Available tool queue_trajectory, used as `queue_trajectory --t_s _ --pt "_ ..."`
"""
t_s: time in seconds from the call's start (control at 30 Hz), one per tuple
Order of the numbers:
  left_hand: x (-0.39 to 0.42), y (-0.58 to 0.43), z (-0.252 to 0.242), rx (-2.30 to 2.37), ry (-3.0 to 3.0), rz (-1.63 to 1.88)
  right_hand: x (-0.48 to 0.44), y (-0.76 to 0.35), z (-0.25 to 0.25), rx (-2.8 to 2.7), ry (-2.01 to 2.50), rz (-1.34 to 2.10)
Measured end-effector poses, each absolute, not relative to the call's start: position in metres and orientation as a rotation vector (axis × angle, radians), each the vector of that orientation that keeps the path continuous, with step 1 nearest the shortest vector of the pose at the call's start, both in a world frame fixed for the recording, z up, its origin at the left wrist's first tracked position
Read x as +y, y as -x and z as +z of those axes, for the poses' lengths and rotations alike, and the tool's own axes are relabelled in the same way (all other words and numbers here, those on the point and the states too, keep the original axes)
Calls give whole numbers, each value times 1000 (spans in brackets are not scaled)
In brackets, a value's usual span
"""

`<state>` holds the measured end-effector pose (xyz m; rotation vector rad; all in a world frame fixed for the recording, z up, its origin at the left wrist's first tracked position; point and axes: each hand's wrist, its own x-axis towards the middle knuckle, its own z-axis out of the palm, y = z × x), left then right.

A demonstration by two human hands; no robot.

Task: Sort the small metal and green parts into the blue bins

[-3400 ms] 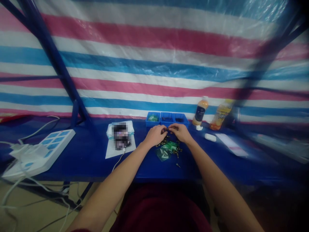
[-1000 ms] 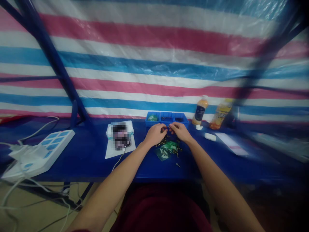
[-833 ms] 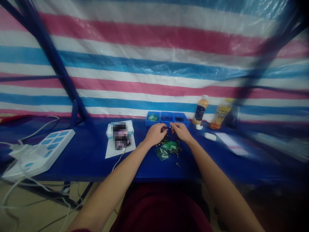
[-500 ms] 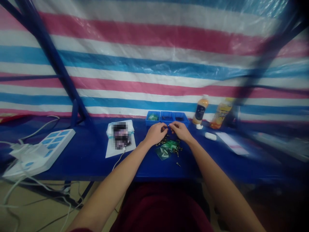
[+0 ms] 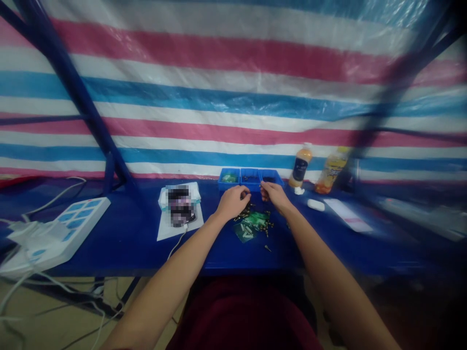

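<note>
My left hand (image 5: 234, 201) is closed in a pinch just in front of the blue bins, with whatever it holds too small to make out. To its right my right hand (image 5: 274, 195) also pinches, close to the right blue bin (image 5: 278, 181); what lies between its fingertips cannot be made out. The left bin (image 5: 229, 186) has green bagged contents, and the middle bin (image 5: 250, 178) holds small dark pieces. Below my hands lie a pile of small brass-coloured screws (image 5: 270, 225), a green plastic bag (image 5: 258, 219) and a clear bag with white pieces (image 5: 245, 232). One loose screw (image 5: 267, 248) lies nearer me.
On the left are a white power strip (image 5: 78, 226) with cables and a phone (image 5: 182, 214) on white paper. To the right stand two drink bottles (image 5: 299, 167), with a white case (image 5: 315, 204) and a paper strip (image 5: 348, 215) before them. Striped sheeting (image 5: 219, 112) hangs behind.
My hands, close together before, are now apart: the right has moved away from the left, towards the right bin. The view has shifted slightly.
</note>
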<state>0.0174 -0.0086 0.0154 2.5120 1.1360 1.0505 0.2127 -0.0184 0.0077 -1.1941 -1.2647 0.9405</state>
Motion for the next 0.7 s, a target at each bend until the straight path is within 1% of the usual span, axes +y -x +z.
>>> queue_trajectory --t_s 0.3,0.4,0.5,0.6,0.7 --pt "-5 -14 11 1291 -2536 956 -8 -220 2 -1317 1204 808" --pt "-2 -13 8 1352 -2568 921 -10 -225 -1 -1504 1398 557" --pt "-1 -12 4 1405 -2616 801 -15 -228 -3 -1745 1608 301" --pt "0 -11 1 1408 -2645 718 -23 -230 -3 -1889 1785 182" --pt "0 -10 1 1388 -2639 703 -27 -235 -2 -1940 1898 152"
